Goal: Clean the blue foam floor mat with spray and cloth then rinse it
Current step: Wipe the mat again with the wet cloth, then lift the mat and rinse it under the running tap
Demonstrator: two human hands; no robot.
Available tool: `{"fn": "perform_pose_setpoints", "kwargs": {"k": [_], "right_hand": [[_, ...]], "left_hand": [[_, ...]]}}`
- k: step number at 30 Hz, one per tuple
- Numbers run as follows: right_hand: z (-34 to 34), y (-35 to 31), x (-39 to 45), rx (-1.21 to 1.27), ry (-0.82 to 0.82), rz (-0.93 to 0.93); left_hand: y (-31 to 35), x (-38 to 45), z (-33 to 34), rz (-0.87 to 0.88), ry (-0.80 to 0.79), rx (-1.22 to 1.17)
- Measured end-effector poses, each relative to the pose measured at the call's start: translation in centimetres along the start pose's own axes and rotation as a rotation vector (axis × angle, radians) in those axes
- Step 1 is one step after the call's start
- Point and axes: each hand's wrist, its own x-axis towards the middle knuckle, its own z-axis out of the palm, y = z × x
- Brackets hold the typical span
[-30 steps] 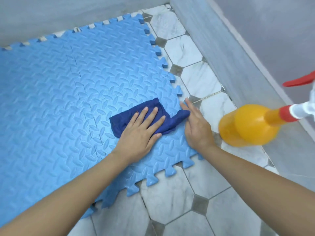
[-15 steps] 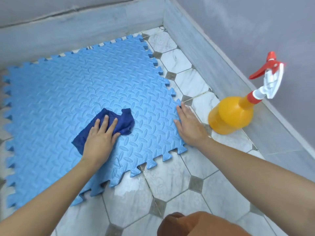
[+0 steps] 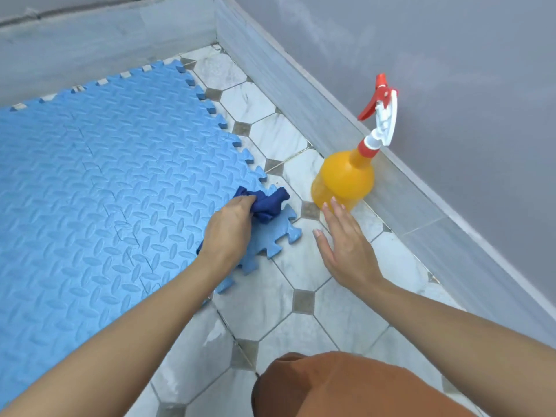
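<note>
The blue foam mat [image 3: 99, 182] with a raised diamond pattern and jigsaw edges covers the left of the floor. My left hand [image 3: 228, 230] is shut on a bunched dark blue cloth [image 3: 266, 203] at the mat's near right corner. My right hand [image 3: 343, 248] hovers open, fingers spread, over the tiles just right of that corner, its fingertips close to the base of the orange spray bottle [image 3: 343, 179]. The bottle stands upright by the wall, with a white head and red trigger [image 3: 379, 106].
White marble tiles with grey diamond insets [image 3: 304, 300] lie right of the mat. A grey wall with a marble skirting [image 3: 301, 82] runs along the right and back, meeting in a corner. My knee [image 3: 337, 386] shows at the bottom.
My left hand swept the cloth from the mat's middle to its near right corner and bunched it up. My right hand lifted off the mat's edge and moved right, toward the bottle.
</note>
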Motion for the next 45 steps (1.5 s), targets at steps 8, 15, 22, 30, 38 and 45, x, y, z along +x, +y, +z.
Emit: {"fn": "perform_pose_setpoints", "kwargs": {"k": [8,15,22,30,38,45], "right_hand": [[-3.9,6.2,-4.6,-0.122,0.111,0.310],[-4.7,5.9,-5.1,-0.146,0.080,0.364],[-2.0,-0.4,-0.1,-0.031,0.059,0.064],[1.9,-9.3,14.0,0.025,-0.043,-0.110],[7.5,-16.8,24.2,-0.104,-0.222,-0.151],[12.5,-16.1,25.0,-0.164,-0.197,-0.079]], "left_hand": [[11.1,-1.2,4.8,0.251,-0.188,-0.131],[10.3,-1.1,4.0,0.229,-0.076,0.012],[2.4,0.4,-1.3,0.090,0.085,0.153],[-11.4,1.7,-12.4,-0.276,0.344,0.299],[-24.0,-2.6,-17.2,-0.677,0.412,0.438],[-30.6,-4.6,-15.6,-0.968,0.257,0.363]]}}
